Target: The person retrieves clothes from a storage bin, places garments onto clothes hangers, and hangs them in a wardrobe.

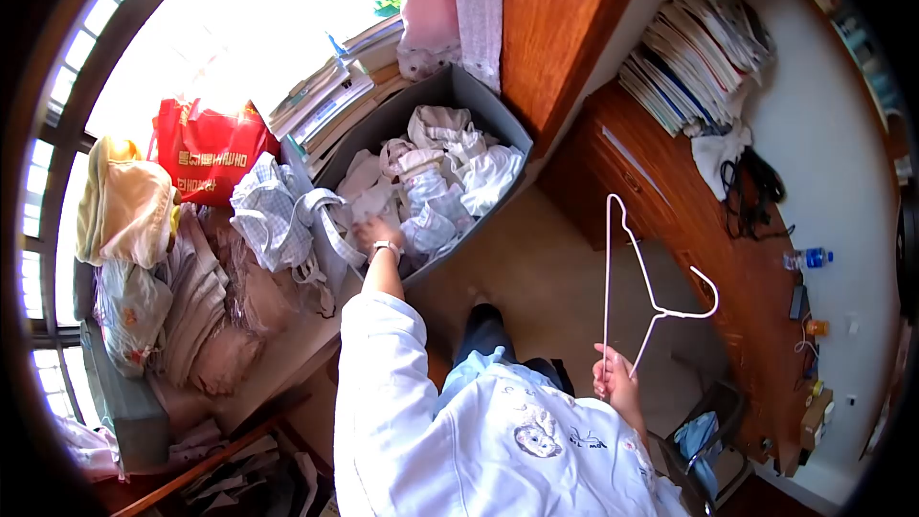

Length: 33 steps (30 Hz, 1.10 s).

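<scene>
My left hand (pixel 378 234) reaches over the near edge of a grey fabric storage box (pixel 522 139), touching the pale clothes (pixel 426 177) heaped inside. Its fingers are blurred against the cloth, so their grip is unclear. A band circles that wrist. Beside it, a light checked garment with straps (pixel 271 199) lies at the box's left side. On the right, my right hand (pixel 616 375) is closed around one end of a white clothes hanger (pixel 654 311), which stands up from the fist with its hook pointing right. Nothing hangs on the hanger.
Left of the box are a red bag (pixel 212 148), folded cloths (pixel 129 206) and stacked books (pixel 330 101) by the window. A wooden desk (pixel 670 220) runs along the right, bearing piled papers (pixel 699 53), black cables (pixel 751 193) and a bottle (pixel 809 258). A chair (pixel 713 440) stands lower right.
</scene>
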Each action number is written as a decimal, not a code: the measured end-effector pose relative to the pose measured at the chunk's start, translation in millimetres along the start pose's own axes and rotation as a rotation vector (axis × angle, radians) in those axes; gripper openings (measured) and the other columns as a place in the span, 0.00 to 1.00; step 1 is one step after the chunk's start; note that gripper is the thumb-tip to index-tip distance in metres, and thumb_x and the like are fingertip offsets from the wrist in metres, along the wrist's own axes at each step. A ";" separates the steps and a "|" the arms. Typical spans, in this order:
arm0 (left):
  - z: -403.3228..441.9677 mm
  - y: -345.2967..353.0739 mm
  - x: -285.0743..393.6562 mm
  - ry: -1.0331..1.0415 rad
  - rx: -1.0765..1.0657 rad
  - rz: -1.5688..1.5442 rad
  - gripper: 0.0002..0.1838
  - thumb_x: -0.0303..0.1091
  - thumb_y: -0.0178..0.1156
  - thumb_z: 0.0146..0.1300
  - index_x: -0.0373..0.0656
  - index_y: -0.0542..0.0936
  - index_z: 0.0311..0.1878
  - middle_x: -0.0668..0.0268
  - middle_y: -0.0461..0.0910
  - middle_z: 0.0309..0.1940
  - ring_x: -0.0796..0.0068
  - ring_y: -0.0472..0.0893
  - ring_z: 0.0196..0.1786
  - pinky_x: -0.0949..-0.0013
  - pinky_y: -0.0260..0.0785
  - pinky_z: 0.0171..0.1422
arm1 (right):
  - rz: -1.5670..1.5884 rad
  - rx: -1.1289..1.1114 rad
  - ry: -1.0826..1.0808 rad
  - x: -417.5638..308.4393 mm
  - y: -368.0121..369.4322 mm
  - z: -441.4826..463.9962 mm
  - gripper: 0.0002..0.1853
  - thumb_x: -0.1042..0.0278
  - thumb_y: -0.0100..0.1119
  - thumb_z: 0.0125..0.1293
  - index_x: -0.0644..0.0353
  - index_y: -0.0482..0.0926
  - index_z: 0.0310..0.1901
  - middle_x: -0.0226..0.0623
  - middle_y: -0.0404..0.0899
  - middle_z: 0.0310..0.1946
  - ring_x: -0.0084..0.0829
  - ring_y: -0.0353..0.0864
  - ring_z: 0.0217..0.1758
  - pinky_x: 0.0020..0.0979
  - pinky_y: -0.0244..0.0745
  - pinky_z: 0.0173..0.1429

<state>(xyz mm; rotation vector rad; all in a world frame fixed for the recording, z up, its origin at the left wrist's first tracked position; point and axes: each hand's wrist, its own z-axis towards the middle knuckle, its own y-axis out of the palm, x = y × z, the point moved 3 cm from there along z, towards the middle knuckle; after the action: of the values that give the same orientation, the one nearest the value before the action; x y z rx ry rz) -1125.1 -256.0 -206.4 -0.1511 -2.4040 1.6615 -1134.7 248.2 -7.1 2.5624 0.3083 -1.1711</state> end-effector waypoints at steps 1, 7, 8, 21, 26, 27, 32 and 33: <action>-3.6 -9.6 -1.1 -0.152 -0.067 0.044 0.50 0.40 0.67 0.40 0.39 0.49 0.65 0.45 0.47 0.65 0.56 0.52 0.68 0.63 0.49 0.68 | -0.017 0.020 0.002 -7.8 -0.2 7.3 0.22 0.56 0.35 0.69 0.65 0.65 0.55 0.31 0.66 0.21 0.17 0.59 0.14 0.17 0.56 0.17; 54.8 18.1 -50.3 -0.050 0.312 -0.602 0.36 0.39 0.70 0.36 0.37 0.71 0.53 0.52 0.75 0.48 0.55 0.72 0.55 0.63 0.60 0.62 | -0.029 -0.016 0.087 -14.0 -22.0 53.0 0.21 0.59 0.39 0.69 0.65 0.63 0.57 0.32 0.68 0.22 0.17 0.62 0.15 0.18 0.58 0.17; 87.1 47.1 -67.2 -0.066 0.267 -0.677 0.27 0.36 0.68 0.40 0.37 0.76 0.46 0.55 0.78 0.41 0.58 0.76 0.48 0.64 0.64 0.56 | -0.062 -0.029 0.101 -13.3 -28.6 62.1 0.21 0.60 0.39 0.69 0.65 0.63 0.57 0.31 0.68 0.22 0.16 0.62 0.15 0.17 0.58 0.18; 46.5 35.0 -36.3 -0.254 0.608 -0.305 0.29 0.28 0.56 0.46 0.32 0.65 0.55 0.41 0.67 0.52 0.45 0.67 0.57 0.58 0.57 0.63 | -0.472 -0.210 -0.074 -70.0 -52.6 126.6 0.21 0.69 0.44 0.65 0.67 0.61 0.58 0.25 0.66 0.23 0.11 0.59 0.19 0.13 0.54 0.21; 82.0 7.3 -28.8 -0.130 0.371 -0.441 0.23 0.32 0.57 0.47 0.31 0.72 0.48 0.42 0.72 0.46 0.46 0.72 0.51 0.58 0.63 0.57 | -0.380 -0.141 0.055 -56.8 -41.6 123.1 0.22 0.67 0.43 0.66 0.66 0.60 0.59 0.27 0.67 0.24 0.11 0.59 0.18 0.13 0.55 0.21; 86.9 8.1 -25.6 -0.090 0.409 -0.468 0.18 0.33 0.57 0.47 0.33 0.76 0.42 0.44 0.75 0.40 0.47 0.75 0.45 0.57 0.66 0.51 | -0.381 -0.139 0.056 -57.1 -34.2 122.6 0.22 0.67 0.43 0.66 0.66 0.60 0.59 0.27 0.67 0.24 0.11 0.59 0.18 0.13 0.55 0.21; 96.4 -1.4 -31.0 -0.105 0.392 -0.384 0.10 0.30 0.55 0.47 0.34 0.80 0.31 0.46 0.78 0.33 0.48 0.78 0.38 0.58 0.70 0.46 | -0.444 -0.240 0.058 -56.5 1.3 122.6 0.22 0.72 0.46 0.64 0.67 0.60 0.59 0.23 0.65 0.25 0.10 0.58 0.23 0.14 0.55 0.26; 98.6 -1.3 -34.8 -0.115 0.328 -0.330 0.10 0.30 0.56 0.47 0.34 0.80 0.31 0.46 0.78 0.33 0.48 0.78 0.39 0.58 0.70 0.46 | -0.472 -0.273 0.022 -56.7 6.4 124.8 0.22 0.73 0.47 0.63 0.68 0.60 0.59 0.23 0.65 0.26 0.10 0.58 0.24 0.13 0.56 0.28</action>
<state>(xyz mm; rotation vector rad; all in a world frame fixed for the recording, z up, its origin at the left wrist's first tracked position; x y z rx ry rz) -1114.3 -353.4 -242.7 0.3804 -2.0485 1.9050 -1256.2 193.4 -40.0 2.3260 1.0454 -1.1487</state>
